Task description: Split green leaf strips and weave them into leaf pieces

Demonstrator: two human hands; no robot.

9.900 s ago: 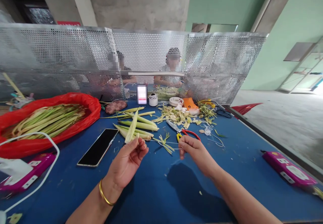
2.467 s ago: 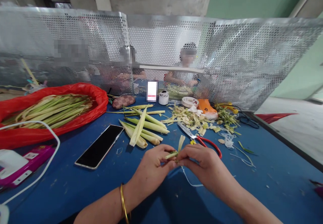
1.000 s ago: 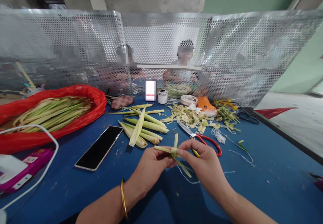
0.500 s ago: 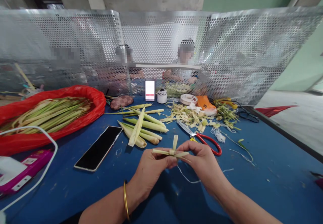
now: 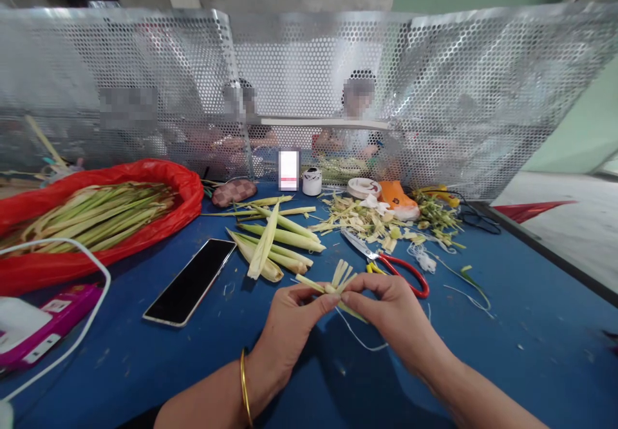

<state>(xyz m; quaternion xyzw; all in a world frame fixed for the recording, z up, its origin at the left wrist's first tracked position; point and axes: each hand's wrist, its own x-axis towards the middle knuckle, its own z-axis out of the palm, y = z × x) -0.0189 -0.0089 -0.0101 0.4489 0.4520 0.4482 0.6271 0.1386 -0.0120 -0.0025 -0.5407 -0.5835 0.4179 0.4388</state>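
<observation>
Leaf strips [image 5: 333, 283], pale green and bunched into a small fan, sit in the head view between the two hands, raised just above the blue surface [image 5: 487, 358] near its front middle. The left hand [image 5: 288, 321] is closed on the bunch, thumb and forefinger pinching its left end; a gold bangle [image 5: 244, 387] circles that wrist. The right hand [image 5: 392, 310] is closed too, its fingertips pinching the bunch from the right, touching the left hand's fingertips. A white thread [image 5: 360, 343] trails from under the bunch and loops across the surface below the right hand.

Just beyond the right hand lie red-handled scissors [image 5: 392, 265], blades pointing away. Behind the left hand is a loose pile of cut leaf pieces [image 5: 277, 242], and left of it a dark phone [image 5: 189, 281] lies flat. Further left a red bag [image 5: 190, 192] holds long green leaves. A heap of scraps [image 5: 360, 219] spreads behind the scissors, with an orange tool [image 5: 398, 201] and a tape roll [image 5: 363, 188] at its back. A perforated metal screen [image 5: 434, 94] closes off the far edge; other people sit behind it.
</observation>
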